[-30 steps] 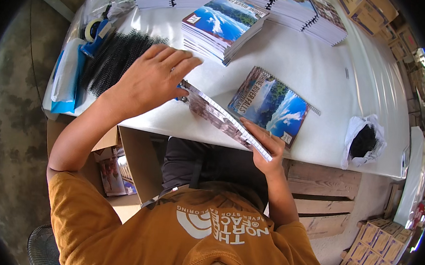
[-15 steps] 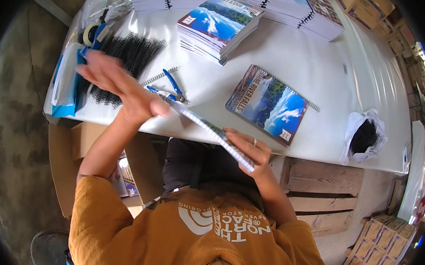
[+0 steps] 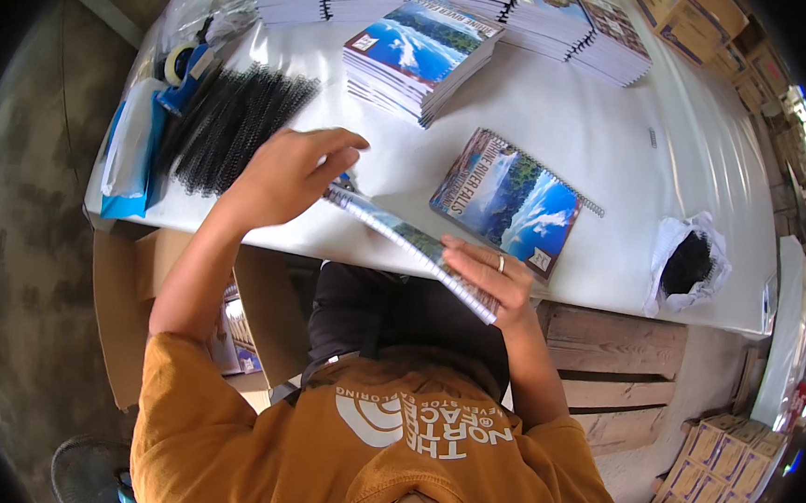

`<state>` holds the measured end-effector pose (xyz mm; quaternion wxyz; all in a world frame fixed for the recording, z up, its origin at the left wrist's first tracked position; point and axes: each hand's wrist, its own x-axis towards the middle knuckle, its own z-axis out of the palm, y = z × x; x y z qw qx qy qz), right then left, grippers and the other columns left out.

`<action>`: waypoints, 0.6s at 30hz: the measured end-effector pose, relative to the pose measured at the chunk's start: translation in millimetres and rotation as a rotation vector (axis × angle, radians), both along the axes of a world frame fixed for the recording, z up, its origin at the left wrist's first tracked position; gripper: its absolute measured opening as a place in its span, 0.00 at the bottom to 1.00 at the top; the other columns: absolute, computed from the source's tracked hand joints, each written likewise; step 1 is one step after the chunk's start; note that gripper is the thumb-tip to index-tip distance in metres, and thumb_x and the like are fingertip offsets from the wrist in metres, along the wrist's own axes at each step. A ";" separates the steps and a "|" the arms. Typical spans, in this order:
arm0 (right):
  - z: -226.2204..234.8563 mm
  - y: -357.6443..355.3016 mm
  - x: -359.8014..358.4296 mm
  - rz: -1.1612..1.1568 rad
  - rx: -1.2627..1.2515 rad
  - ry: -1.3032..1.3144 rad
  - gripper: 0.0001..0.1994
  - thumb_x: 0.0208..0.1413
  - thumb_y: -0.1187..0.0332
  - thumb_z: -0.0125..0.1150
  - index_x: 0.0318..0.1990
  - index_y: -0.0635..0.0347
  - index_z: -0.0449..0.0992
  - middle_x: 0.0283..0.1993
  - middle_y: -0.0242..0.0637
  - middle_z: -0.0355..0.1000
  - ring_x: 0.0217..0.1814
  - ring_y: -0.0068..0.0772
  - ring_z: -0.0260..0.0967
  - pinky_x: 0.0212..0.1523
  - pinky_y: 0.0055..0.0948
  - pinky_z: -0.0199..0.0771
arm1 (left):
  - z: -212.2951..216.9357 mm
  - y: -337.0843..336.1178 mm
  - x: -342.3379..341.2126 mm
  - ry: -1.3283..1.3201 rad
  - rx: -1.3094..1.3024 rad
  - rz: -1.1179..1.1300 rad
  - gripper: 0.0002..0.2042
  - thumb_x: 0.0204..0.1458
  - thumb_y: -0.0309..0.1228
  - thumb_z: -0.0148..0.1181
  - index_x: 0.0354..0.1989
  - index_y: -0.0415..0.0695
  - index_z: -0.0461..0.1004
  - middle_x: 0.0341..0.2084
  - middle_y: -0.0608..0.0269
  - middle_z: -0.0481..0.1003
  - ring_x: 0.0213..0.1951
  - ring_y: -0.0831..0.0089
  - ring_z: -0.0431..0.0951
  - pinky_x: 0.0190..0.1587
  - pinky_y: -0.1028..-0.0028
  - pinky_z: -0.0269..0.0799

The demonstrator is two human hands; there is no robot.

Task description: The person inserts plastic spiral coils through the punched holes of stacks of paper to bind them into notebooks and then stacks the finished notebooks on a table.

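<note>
My right hand [image 3: 493, 278] is closed on the near right end of a spiral notebook [image 3: 413, 243], which is tilted nearly edge-on with its bound edge up. My left hand [image 3: 292, 174] is at the notebook's other end, index finger and thumb stretched out and apart; its other fingers are hidden. Blue-handled pliers [image 3: 348, 181] are mostly covered by that hand. Left of it lies a heap of black spiral binding coils [image 3: 229, 127]. Another notebook [image 3: 507, 203] with a waterfall cover lies flat beyond my right hand, its coil sticking out past one corner.
Stacks of notebooks [image 3: 417, 52] stand along the far side. A tape dispenser [image 3: 186, 77] and a blue-and-white packet [image 3: 133, 148] lie at the left. A white bag [image 3: 715, 264] of dark bits sits at the right. An open carton [image 3: 262, 326] is below the table edge.
My left hand has come right, from over the black coils to the notebook's far end, covering the pliers. The right hand and held notebook have shifted slightly right.
</note>
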<state>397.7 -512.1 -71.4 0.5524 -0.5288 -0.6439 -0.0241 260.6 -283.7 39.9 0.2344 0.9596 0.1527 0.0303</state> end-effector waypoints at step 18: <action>-11.6 -12.7 23.1 -0.138 -0.119 0.480 0.12 0.49 0.81 0.55 0.43 0.67 0.75 0.40 0.42 0.75 0.37 0.25 0.73 0.39 0.20 0.70 | 7.6 38.3 37.6 0.269 -0.643 -0.092 0.17 0.50 0.38 0.60 0.41 0.38 0.70 0.27 0.67 0.71 0.25 0.81 0.66 0.34 0.79 0.65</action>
